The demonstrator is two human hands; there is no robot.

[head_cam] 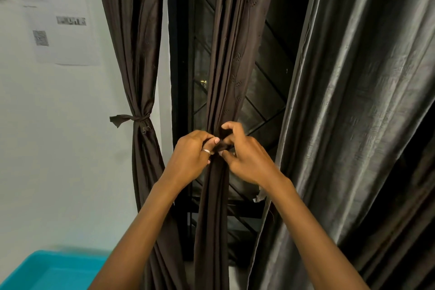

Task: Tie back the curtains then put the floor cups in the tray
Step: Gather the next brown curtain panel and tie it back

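A dark brown middle curtain (231, 66) hangs gathered into a narrow bundle in front of a dark window. My left hand (191, 156) and my right hand (244, 156) meet at its waist, each pinching an end of a dark tie strip (222, 147) wrapped round the bundle. A left brown curtain (138, 54) hangs tied with a knotted band (138, 118). A turquoise tray (47, 271) sits at the bottom left; what it holds is not visible. No cups are in view.
A grey shiny curtain (364, 113) hangs loose on the right, covering that side. Printed paper sheets (61, 14) are stuck on the white wall at upper left. The window grille (266, 101) shows behind the curtains.
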